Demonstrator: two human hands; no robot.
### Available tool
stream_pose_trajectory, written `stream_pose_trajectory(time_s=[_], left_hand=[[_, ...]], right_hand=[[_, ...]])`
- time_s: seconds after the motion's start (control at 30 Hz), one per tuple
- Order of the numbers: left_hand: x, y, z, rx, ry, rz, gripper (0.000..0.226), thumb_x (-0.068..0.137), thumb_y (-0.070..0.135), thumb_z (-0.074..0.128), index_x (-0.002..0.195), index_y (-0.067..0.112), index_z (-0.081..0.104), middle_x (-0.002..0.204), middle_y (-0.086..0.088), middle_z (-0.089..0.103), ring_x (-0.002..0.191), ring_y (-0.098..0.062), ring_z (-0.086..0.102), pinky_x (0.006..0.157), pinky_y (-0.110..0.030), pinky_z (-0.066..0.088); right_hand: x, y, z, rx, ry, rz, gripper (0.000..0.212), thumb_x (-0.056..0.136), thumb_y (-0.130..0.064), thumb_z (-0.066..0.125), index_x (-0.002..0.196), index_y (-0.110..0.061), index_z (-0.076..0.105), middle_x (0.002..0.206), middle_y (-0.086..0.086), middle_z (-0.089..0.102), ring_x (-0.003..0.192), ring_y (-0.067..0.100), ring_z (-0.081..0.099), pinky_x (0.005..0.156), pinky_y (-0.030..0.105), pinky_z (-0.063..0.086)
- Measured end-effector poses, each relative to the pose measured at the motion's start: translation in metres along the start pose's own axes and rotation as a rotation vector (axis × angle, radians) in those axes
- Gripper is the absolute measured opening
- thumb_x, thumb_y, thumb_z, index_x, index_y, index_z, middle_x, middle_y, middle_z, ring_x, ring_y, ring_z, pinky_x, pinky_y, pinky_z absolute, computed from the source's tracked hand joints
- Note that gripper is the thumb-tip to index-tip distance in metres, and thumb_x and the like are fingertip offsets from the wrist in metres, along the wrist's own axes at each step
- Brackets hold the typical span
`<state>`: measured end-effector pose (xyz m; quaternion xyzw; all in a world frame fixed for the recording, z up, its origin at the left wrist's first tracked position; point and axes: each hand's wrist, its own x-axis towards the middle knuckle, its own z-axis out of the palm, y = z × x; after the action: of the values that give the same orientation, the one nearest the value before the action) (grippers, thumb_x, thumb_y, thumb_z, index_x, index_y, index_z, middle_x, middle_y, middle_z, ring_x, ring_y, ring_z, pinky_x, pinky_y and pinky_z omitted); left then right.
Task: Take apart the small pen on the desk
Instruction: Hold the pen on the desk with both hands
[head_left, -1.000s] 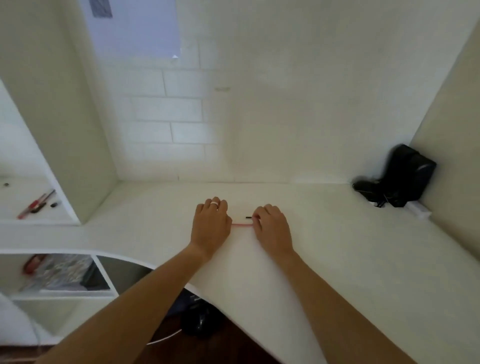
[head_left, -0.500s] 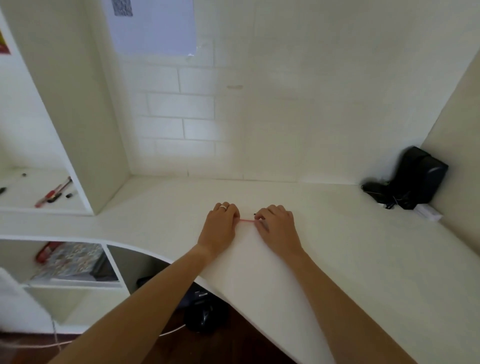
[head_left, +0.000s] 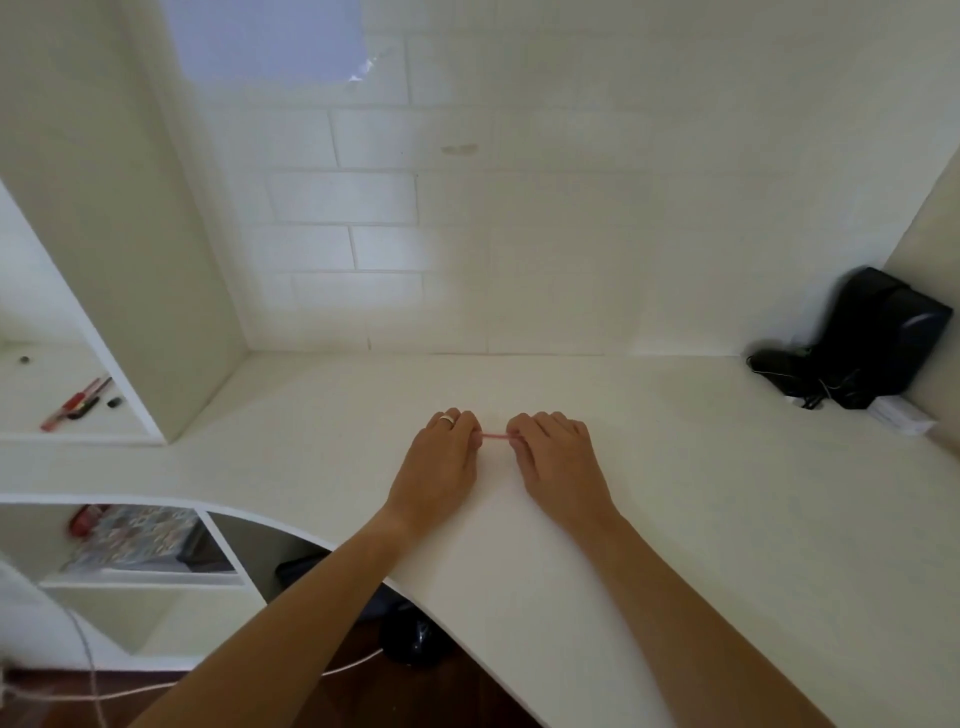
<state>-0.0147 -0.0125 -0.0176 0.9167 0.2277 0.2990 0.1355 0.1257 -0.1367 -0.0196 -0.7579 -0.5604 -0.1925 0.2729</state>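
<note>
Pen — between both hands (gripped)

A single head-worn camera is looking forward and down from above the near edge of the desk, facing the tiled back wall. It is sitting close over the desk, with both forearms reaching away from the lens. Its wide angle is taking in the shelf left of the desk and the black speaker at the desk's far right corner.
</note>
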Motion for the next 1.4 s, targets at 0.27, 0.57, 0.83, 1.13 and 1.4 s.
stream_pose_trajectory(time_s=[0.27,0.57,0.83,1.13,1.4], left_hand=[[-0.002,-0.001,0.005,0.234,0.087,-0.076,0.022,0.101,0.022,0.036,0.087,0.017,0.052,0.087,0.003,0.053,0.084,-0.022,0.05,0.074,-0.034,0.034],[-0.003,0.01,-0.002,0.108,0.011,0.088,0.017,0.105,0.026,0.044,0.098,0.019,0.057,0.085,0.004,0.054,0.077,-0.018,0.053,0.067,-0.034,0.044],[-0.002,0.007,0.0,0.037,-0.026,0.143,0.02,0.106,0.023,0.042,0.101,0.016,0.061,0.087,0.003,0.052,0.078,-0.016,0.048,0.071,-0.037,0.045],[-0.006,0.007,-0.007,0.094,0.05,-0.006,0.026,0.102,0.034,0.035,0.095,0.023,0.058,0.083,0.006,0.055,0.076,-0.015,0.054,0.073,-0.033,0.039],[-0.004,0.003,-0.005,-0.03,-0.076,0.034,0.018,0.1,0.016,0.044,0.083,0.024,0.048,0.074,0.006,0.053,0.066,-0.018,0.049,0.058,-0.039,0.045]], right_hand=[[0.001,0.008,-0.002,0.157,0.024,0.128,0.01,0.098,-0.033,0.057,0.097,-0.029,0.067,0.085,-0.011,0.063,0.082,0.013,0.056,0.076,0.029,0.041],[0.001,0.005,-0.011,0.461,-0.025,0.121,0.013,0.1,-0.026,0.058,0.104,-0.023,0.069,0.09,-0.011,0.066,0.084,0.008,0.058,0.077,0.021,0.047],[-0.002,0.006,-0.006,0.174,-0.047,0.106,0.019,0.101,-0.037,0.05,0.097,-0.029,0.068,0.084,-0.012,0.061,0.081,0.01,0.051,0.078,0.031,0.038],[-0.001,0.011,0.001,0.086,-0.054,0.067,0.032,0.102,-0.038,0.032,0.098,-0.026,0.062,0.084,-0.008,0.058,0.079,0.019,0.053,0.074,0.033,0.037],[-0.001,-0.003,0.003,-0.044,-0.089,-0.101,0.022,0.105,-0.032,0.039,0.104,-0.023,0.059,0.087,-0.008,0.059,0.082,0.016,0.053,0.077,0.033,0.047]])
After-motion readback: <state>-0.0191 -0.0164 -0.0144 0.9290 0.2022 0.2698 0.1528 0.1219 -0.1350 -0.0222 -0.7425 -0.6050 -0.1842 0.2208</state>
